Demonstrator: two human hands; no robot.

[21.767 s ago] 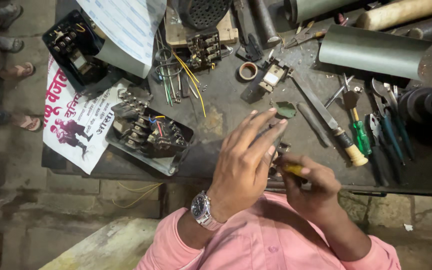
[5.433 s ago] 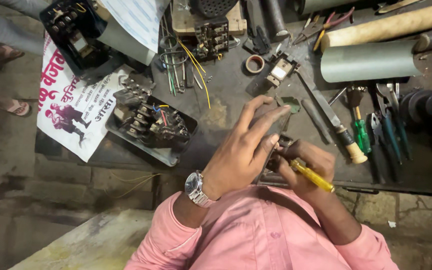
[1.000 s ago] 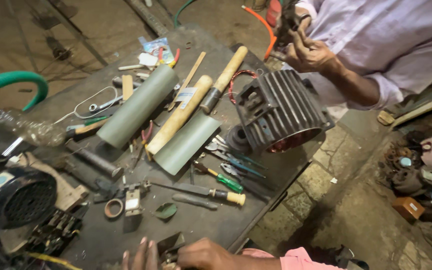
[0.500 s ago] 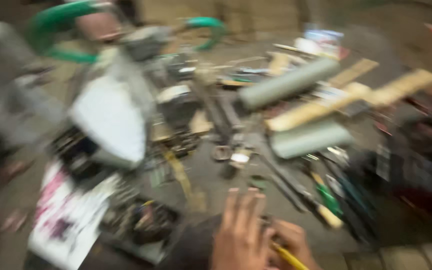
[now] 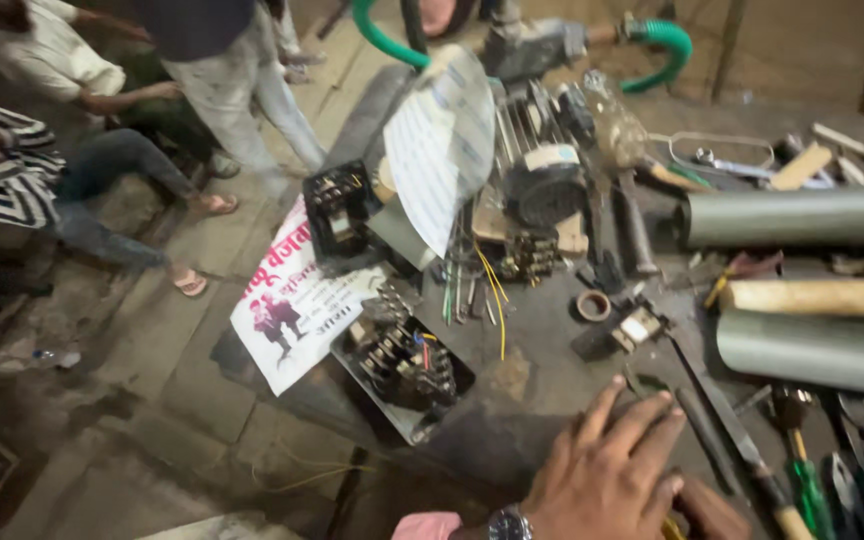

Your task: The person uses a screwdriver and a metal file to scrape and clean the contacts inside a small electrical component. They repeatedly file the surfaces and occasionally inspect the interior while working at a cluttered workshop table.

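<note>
My left hand (image 5: 607, 468), with a metal watch (image 5: 508, 524) on the wrist, lies at the bottom edge of the dark workbench (image 5: 542, 375) with fingers stretched and slightly apart. It covers whatever is under the palm, so any part in it is hidden. My right hand (image 5: 714, 510) is tucked just behind it, mostly cut off by the frame. A sliver of a yellow-handled screwdriver (image 5: 670, 526) shows between the two hands.
An open switch box with wires (image 5: 404, 362), a black contactor (image 5: 337, 212), a printed poster (image 5: 290, 300), a motor (image 5: 544, 172), a tape roll (image 5: 593, 305), two grey pipes (image 5: 802, 215), a wooden handle (image 5: 822, 297) and a green-handled screwdriver (image 5: 808, 482) crowd the bench. Other people (image 5: 72, 170) are at the left.
The view swung away from the right end of the bench and the other person's motor, back left over the switch box. My hands came back into view at the bottom.
</note>
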